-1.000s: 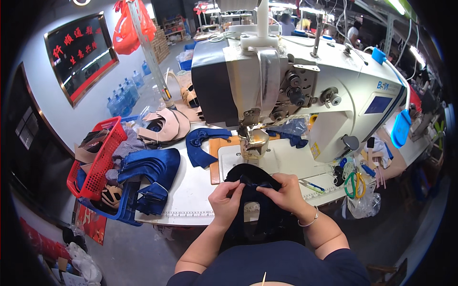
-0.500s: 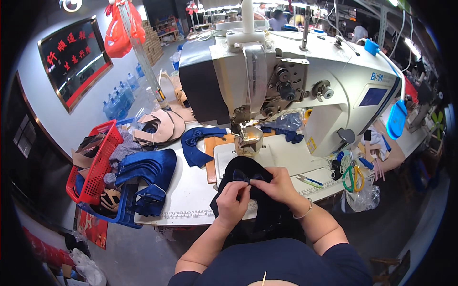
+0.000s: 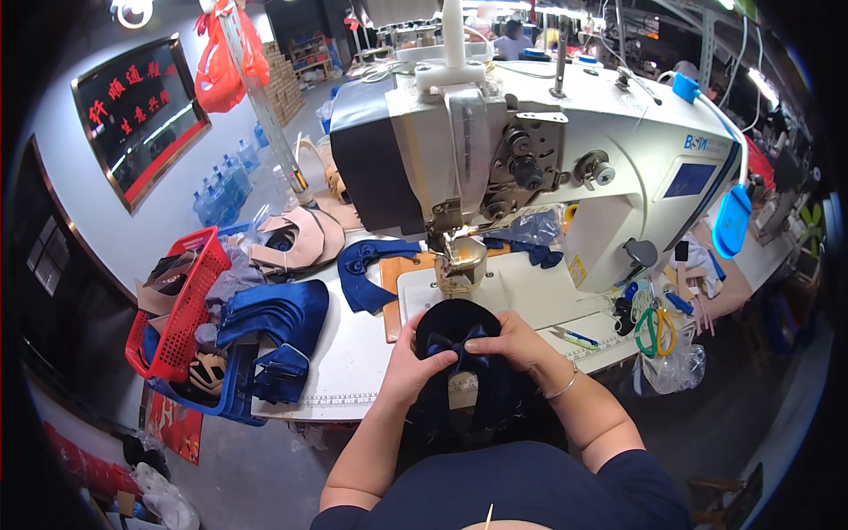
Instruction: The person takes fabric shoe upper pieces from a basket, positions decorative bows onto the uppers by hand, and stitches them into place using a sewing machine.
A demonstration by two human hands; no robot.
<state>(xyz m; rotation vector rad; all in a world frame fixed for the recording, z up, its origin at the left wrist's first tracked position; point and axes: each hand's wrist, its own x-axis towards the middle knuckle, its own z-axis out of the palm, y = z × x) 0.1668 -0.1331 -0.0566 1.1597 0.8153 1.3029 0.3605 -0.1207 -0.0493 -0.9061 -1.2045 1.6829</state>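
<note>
A dark shoe upper (image 3: 456,315) with a curved, rounded end and two long sides is held between my hands at the table's front edge, just before the sewing machine. A shiny dark-blue bow (image 3: 449,343) lies across its middle. My left hand (image 3: 408,364) grips the upper's left side, thumb pressed near the bow. With its thumb on the bow's right part, my right hand (image 3: 523,343) clasps the other side; most fingers of both hands are hidden beneath. Beyond the upper is the machine's needle area (image 3: 461,252), apart from the fabric.
A blue upper piece (image 3: 356,281) lies left of the needle. Stacked blue pieces (image 3: 278,309) sit beside a red basket (image 3: 190,305) and a blue basket (image 3: 237,384). Behind the needle lies another blue piece (image 3: 539,253). Green-and-yellow-handled scissors (image 3: 646,332) and tweezers (image 3: 565,339) are at right.
My fingertips have left their pinch at the bow's centre. Both hands have spread to the upper's sides, turning it so its rounded end points toward the machine and the bow faces up.
</note>
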